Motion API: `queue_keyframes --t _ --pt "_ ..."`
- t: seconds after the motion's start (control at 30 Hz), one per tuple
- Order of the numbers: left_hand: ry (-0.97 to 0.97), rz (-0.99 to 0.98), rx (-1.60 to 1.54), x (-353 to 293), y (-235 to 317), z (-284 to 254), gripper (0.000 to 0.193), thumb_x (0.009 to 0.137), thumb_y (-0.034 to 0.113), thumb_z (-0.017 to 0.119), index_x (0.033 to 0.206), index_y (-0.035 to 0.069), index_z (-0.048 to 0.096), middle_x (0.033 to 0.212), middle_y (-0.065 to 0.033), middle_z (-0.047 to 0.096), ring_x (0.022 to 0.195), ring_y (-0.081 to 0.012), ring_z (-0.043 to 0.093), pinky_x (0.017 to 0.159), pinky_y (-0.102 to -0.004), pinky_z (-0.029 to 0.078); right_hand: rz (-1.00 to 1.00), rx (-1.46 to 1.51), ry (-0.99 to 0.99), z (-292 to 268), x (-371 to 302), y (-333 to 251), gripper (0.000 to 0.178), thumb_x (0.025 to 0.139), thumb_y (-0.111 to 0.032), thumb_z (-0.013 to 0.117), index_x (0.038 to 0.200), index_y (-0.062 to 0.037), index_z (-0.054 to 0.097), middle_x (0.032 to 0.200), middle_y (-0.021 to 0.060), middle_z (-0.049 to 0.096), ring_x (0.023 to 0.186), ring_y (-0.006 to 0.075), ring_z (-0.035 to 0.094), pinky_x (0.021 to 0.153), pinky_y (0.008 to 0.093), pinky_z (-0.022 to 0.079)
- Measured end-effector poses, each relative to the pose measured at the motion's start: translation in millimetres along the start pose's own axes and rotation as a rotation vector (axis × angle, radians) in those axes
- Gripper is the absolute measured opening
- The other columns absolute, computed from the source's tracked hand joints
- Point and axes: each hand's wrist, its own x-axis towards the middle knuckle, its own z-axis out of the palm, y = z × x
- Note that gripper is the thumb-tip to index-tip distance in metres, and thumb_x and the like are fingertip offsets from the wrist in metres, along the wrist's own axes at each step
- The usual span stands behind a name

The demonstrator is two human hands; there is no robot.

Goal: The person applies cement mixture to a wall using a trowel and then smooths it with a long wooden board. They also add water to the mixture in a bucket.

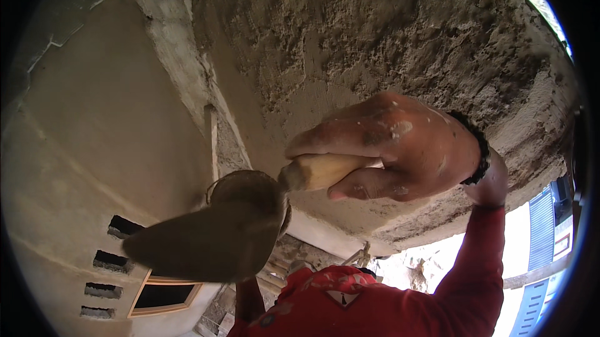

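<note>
A pointed trowel is in my right hand [400, 149], whose fingers and thumb close round the pale wooden handle [331, 171]. Its dark, mortar-smeared blade [200, 243] points left. Pale splashes dot the back of this hand, and a dark bracelet circles the wrist. Partly behind the blade is a round, grey-brown container [247, 188]; its contents are hard to make out. My left forearm [249, 299] rises from below toward that container, but the blade hides the left hand. Beyond my right hand spreads a rough, freshly mortared surface [387, 30], smoother near its left edge.
A smooth plastered wall [112, 124] stands on the left, with several slot openings [112, 261] and a wood-framed window [165, 296] low down. A narrow wooden strip [212, 140] runs along the corner. Bright outdoor light and a blue slatted panel [541, 227] show at right.
</note>
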Motion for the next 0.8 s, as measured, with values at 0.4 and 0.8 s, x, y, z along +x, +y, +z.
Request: queue_keyframes --t 0.4,0.8 --pt "0.175 -0.122 -0.273 -14 -18 -60 0.059 0.062 0.004 0.057 0.121 0.002 0.05 0.106 -0.009 0.058 0.093 -0.0222 0.055 0.081 -0.0352 0.046 0.896 -0.293 0.723 -84 -105 107 0.038 0.092 -0.029 0.051 0.121 -0.0045 0.049 0.084 0.0075 0.061 0.063 0.0147 0.057 0.053 0.0253 0.05" --pt "0.558 -0.576 -0.779 -10 -243 -139 0.036 0.07 0.01 0.065 0.106 0.008 0.056 0.096 -0.0083 0.059 0.091 -0.0246 0.058 0.077 -0.0417 0.051 1.027 0.361 -0.093 161 -146 109 0.057 0.081 -0.039 0.067 0.125 -0.008 0.048 0.078 -0.0005 0.052 0.056 0.0058 0.05 0.045 0.0207 0.045"
